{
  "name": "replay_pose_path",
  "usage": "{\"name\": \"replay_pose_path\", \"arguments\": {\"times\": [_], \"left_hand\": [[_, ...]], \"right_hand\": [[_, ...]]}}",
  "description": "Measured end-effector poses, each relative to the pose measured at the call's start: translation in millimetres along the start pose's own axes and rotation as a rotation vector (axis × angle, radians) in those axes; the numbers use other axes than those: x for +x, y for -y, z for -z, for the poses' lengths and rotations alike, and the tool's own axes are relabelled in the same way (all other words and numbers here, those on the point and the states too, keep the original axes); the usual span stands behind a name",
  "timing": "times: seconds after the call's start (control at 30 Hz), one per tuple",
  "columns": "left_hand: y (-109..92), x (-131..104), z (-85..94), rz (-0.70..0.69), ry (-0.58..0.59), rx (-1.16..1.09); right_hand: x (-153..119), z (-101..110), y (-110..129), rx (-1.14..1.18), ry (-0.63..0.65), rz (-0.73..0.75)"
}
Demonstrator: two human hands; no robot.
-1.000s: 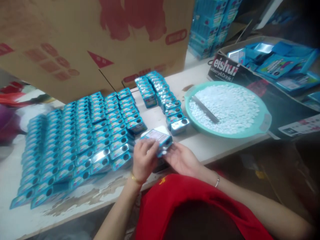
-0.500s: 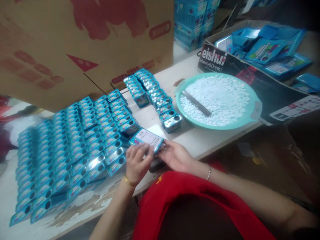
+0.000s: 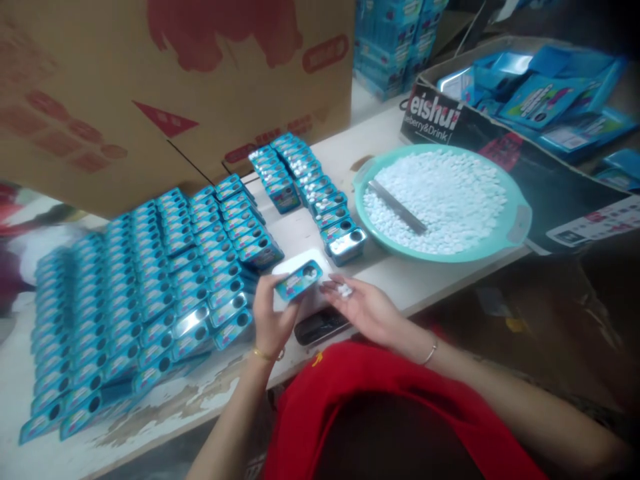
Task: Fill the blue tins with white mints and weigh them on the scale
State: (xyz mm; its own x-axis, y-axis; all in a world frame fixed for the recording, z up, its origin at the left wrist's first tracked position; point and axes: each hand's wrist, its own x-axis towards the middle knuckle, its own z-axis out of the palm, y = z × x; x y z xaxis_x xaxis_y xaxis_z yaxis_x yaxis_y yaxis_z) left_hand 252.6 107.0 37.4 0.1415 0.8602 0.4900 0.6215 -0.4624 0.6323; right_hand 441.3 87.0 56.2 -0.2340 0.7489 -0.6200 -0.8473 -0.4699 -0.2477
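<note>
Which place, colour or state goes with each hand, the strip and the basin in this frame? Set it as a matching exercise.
Things
1. Left hand
2. Right hand
3. Grey flat strip
4. Round basin

Places, colours, states
A. Lying on heaped white pellets
B. Cupping a few loose pellets
C. Pale turquoise, beside the black printed carton
D. Gripping a blue printed tin

Right pairs: 1-D, 2-B, 3-A, 4-C

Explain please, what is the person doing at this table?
The left hand holds a blue box tilted above a scale. Beside it, the open right hand holds a few white pieces. More pieces fill the green basin, with a metal strip lying on them. Many similar boxes stand in rows.
</note>
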Motion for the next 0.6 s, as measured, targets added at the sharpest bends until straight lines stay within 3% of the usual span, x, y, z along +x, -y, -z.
{"name": "replay_pose_path", "arguments": {"times": [0.13,0.33,0.43,0.6], "left_hand": [[9,1,-5.7,0.156,0.017,-0.127],[8,0,-6.7,0.194,0.003,-0.182],[0,4,3.3,0.153,0.004,-0.206],[-5,14,32.8,0.122,-0.147,-0.088]], "right_hand": [[-1,16,4,-0.044,0.03,-0.007],[-6,27,7,-0.083,0.042,-0.06],[-8,30,11,-0.09,0.011,-0.039],[-11,35,20,-0.095,-0.01,0.002]]}}
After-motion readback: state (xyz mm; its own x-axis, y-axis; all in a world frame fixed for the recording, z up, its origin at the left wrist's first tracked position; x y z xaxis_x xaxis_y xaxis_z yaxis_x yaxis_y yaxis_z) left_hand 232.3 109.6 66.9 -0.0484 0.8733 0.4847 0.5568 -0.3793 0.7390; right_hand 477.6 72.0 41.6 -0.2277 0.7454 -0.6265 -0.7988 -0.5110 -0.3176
